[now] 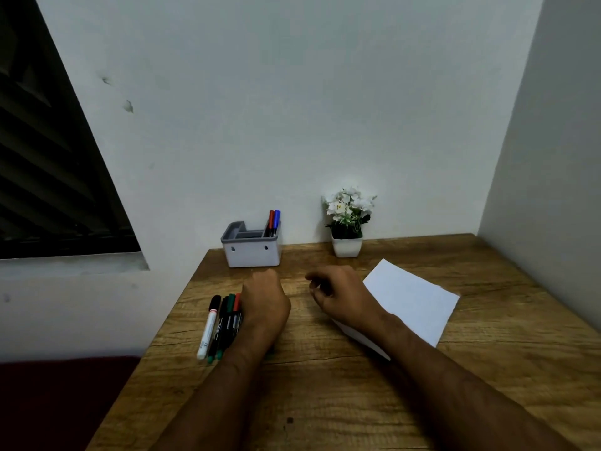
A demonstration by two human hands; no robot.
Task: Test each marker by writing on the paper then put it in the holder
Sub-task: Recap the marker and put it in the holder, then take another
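Several markers lie side by side on the wooden table, left of centre: a white one with a black cap, then dark ones with black, green and red caps. My left hand rests beside them, fingers curled under and touching the rightmost markers; whether it grips one is hidden. My right hand hovers loosely curled over the near-left corner of the white paper, holding nothing I can see. The grey-and-white holder stands at the back by the wall, with a red and a blue marker upright in its right compartment.
A small white pot of white flowers stands at the back, right of the holder. Walls close the table at the back and right. The table's left edge runs diagonally beside the markers, with a dark red surface below it.
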